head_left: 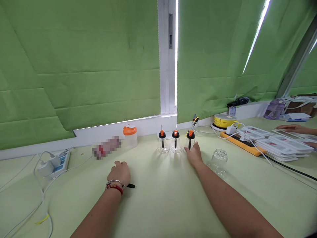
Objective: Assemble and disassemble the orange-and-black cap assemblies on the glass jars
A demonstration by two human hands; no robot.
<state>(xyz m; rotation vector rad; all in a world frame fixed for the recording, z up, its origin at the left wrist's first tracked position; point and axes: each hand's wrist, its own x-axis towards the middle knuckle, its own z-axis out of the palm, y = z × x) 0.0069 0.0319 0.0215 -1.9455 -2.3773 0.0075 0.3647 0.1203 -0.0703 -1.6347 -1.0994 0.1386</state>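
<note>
Three small clear glass bottles stand in a row, each with a black-and-orange top, a thin metal stem and a black stick-like part inside: a left bottle point(162, 144), a middle bottle point(175, 144) and a right bottle point(190, 140). My right hand point(194, 154) has its thumb and fingers around the lower part of the right bottle. On the table, palm down, rests my left hand point(120, 172) with curled fingers. From under its wrist sticks out a black pen-like thing point(131, 185); the palm hides whether it is gripped. An uncapped glass jar point(219, 160) is beside my right forearm.
An orange-lidded cup point(130, 136) stands near the wall. Cables run from a power strip point(61, 164) at left and an orange one point(242, 144) at right. Past that lie stacked white cards point(279, 147), where another person's hands point(294, 129) work. Behind the bottles is a small tool holder point(195, 124).
</note>
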